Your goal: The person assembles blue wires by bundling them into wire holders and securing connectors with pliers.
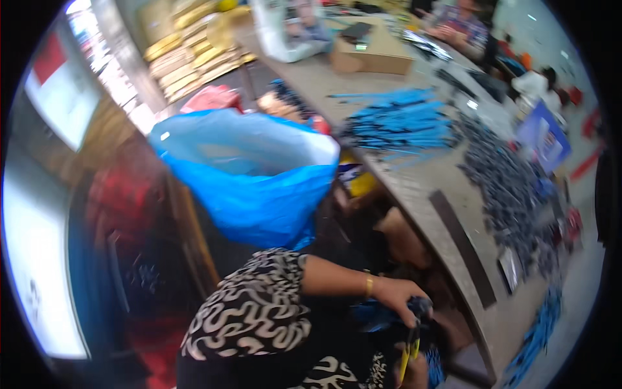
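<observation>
My left hand (396,299), a gold bracelet at its wrist, is closed around a small dark bunch (420,306) with a bluish tint, too blurred to name. Just below it, my right hand (418,375) shows only in part at the lower edge, fingers curled at a slim yellow-and-black hand tool (408,355). Thin blue strips (434,368) lie beside that hand, low over my lap. More bluish material (372,316) rests under my left wrist.
A large open blue plastic bag (259,201) stands left of the long table (414,181). On the table are blue sticks (402,120), a heap of grey pieces (502,188), a dark flat strip (461,246) and a cardboard box (372,52). Another person (457,29) sits at the far end.
</observation>
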The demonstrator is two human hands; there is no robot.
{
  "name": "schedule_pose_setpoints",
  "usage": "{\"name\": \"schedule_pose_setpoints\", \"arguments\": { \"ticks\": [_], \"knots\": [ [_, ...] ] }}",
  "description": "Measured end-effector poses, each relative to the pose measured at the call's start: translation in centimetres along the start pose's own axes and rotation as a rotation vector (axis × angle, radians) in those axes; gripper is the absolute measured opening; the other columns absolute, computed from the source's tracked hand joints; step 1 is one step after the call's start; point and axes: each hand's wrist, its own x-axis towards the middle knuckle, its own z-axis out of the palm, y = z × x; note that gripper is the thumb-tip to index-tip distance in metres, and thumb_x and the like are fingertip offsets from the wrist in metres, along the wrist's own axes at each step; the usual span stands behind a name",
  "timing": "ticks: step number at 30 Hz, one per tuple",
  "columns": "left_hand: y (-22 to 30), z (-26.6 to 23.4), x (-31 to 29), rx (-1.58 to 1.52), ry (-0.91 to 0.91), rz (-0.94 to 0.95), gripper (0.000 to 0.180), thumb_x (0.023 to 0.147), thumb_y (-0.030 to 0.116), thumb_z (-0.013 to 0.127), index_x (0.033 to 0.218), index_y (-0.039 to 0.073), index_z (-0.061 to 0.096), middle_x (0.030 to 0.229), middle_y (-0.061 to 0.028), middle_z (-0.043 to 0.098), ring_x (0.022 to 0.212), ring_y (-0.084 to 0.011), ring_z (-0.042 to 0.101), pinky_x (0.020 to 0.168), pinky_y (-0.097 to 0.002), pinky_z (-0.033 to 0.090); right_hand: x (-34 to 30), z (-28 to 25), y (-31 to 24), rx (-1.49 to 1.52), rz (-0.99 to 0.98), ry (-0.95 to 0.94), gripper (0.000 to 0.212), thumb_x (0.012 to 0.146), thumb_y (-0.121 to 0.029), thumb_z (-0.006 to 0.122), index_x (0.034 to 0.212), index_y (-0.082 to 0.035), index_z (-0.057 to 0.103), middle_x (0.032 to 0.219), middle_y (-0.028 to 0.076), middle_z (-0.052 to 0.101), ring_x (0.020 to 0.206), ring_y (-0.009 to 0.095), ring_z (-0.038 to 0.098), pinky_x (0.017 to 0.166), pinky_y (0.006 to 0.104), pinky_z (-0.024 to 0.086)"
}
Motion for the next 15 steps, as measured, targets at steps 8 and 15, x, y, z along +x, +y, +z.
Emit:
{"name": "schedule_pose_setpoints", "arguments": {
  "ticks": [8,15],
  "knots": [
    [0.2,-0.1,-0.1,-0.117,0.061,-0.064,0.04,0.066,0.025,0.078,0.095,0.005,0.061,0.086,-0.003,0.062,0.08,-0.0125,0.057,0.074,-0.0273,0.045,-2.1,1.5,-2.6,-0.505,0.134,0.458,0.063,0.085,-0.031,0.06,0.135,-0.008,0.031,0.086,0.009,0.058,0.066,0.017,0.055,0.055,0.028,0.044],
    [0.0,-0.3,-0.2,-0.123,0.064,0.011,0.037,0.065,0.025,0.078,0.091,0.005,0.06,0.083,-0.0017,0.062,0.078,-0.0116,0.057,0.072,-0.0269,0.045,-0.8,2.3,-0.8,-0.245,0.014,0.352,0.062,0.084,-0.03,0.063,0.133,-0.006,0.033,0.095,0.007,0.055,0.078,0.016,0.054,0.065,0.0299,0.046]
  ]
}}
